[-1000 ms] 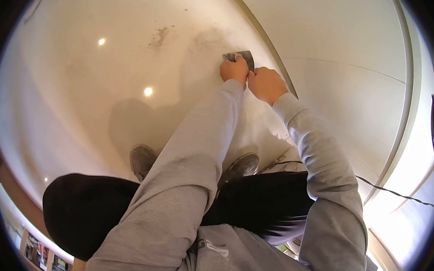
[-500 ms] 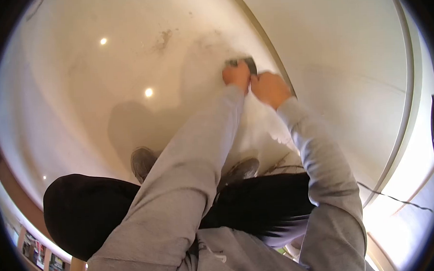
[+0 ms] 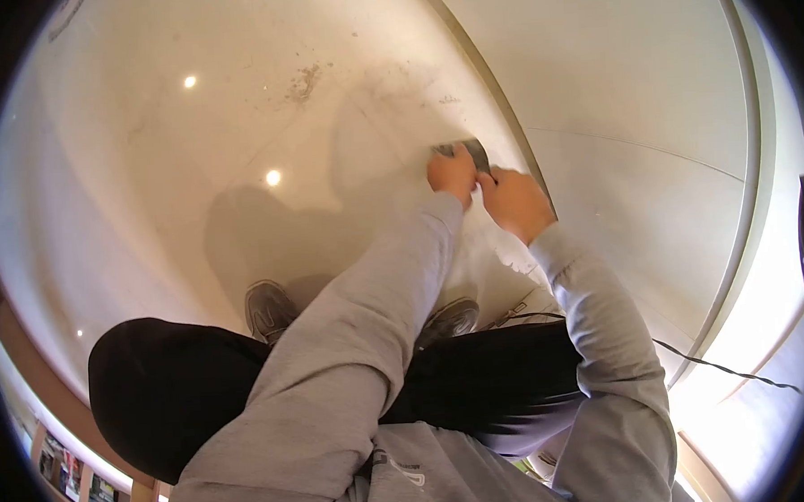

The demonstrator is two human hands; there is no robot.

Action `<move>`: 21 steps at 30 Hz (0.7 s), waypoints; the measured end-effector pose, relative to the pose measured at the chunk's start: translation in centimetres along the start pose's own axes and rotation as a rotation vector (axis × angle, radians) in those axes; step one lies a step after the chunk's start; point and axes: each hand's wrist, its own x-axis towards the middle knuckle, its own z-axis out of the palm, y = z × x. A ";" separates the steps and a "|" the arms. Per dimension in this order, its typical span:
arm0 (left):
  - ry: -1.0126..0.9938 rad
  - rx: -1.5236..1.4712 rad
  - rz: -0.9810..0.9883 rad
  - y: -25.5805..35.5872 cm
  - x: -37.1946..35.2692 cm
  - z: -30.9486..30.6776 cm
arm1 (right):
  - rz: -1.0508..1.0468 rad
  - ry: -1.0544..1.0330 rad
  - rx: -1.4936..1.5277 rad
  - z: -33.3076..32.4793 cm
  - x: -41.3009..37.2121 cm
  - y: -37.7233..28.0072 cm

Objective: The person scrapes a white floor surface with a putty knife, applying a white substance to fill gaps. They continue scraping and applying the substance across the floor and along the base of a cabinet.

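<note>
Both of my hands are close together on a dark, flat tool (image 3: 477, 151) that lies against the pale, smudged floor (image 3: 325, 129). My left hand (image 3: 452, 172) has its fingers curled over the tool's left part. Just to the right, my right hand (image 3: 515, 201) is closed round the tool's near end, which is mostly hidden by the fingers. Dark smudges and scratches mark the floor beyond the hands. A ragged white patch shows just below my right hand.
A raised edge strip (image 3: 493, 85) curves past my right hand, with a pale panel (image 3: 628, 89) beyond it. My shoes (image 3: 268, 309) stand on the floor. A thin black cable (image 3: 726, 369) runs at the right. Shelves (image 3: 71, 476) show at the lower left.
Both hands and the dark tool have moved nearer to my body and slightly right. More of the smudged floor beyond them shows.
</note>
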 end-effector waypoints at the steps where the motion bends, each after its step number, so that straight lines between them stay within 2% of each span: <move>1: 0.010 -0.034 -0.067 -0.2 -1.0 0.5 | 0.023 -0.043 -0.014 -0.2 -0.6 0.7; 2: 0.005 -0.041 -0.076 0.0 -1.1 0.9 | 0.048 -0.086 -0.031 -0.5 -0.8 1.4; 4: 0.026 0.133 0.117 0.6 -1.1 1.5 | 0.060 -0.049 -0.084 -0.6 0.5 1.6; 6: -0.085 0.049 0.050 2.3 2.2 2.5 | 0.075 0.004 -0.041 -1.1 3.0 0.9; 8: -0.043 0.026 0.076 2.6 2.7 2.8 | 0.104 0.005 -0.017 -0.9 3.3 1.1; 10: 0.009 0.033 0.114 1.2 0.6 2.0 | 0.002 -0.021 -0.056 -0.4 2.6 1.9; 12: 0.074 0.024 0.136 0.4 1.3 2.3 | -0.015 0.000 -0.092 -0.6 2.1 1.4; 14: 0.097 0.210 0.342 0.1 3.3 2.3 | 0.111 -0.053 -0.069 -1.3 2.7 0.1; 16: -0.108 0.095 0.060 2.7 3.5 2.5 | 0.138 -0.025 -0.028 -2.0 2.5 -0.3; 18: 0.003 -0.029 0.078 2.8 1.5 2.3 | 0.017 -0.043 -0.026 -1.5 3.4 1.1; 21: 0.057 0.034 0.118 1.5 0.4 1.7 | 0.029 -0.035 -0.115 -1.0 3.4 1.1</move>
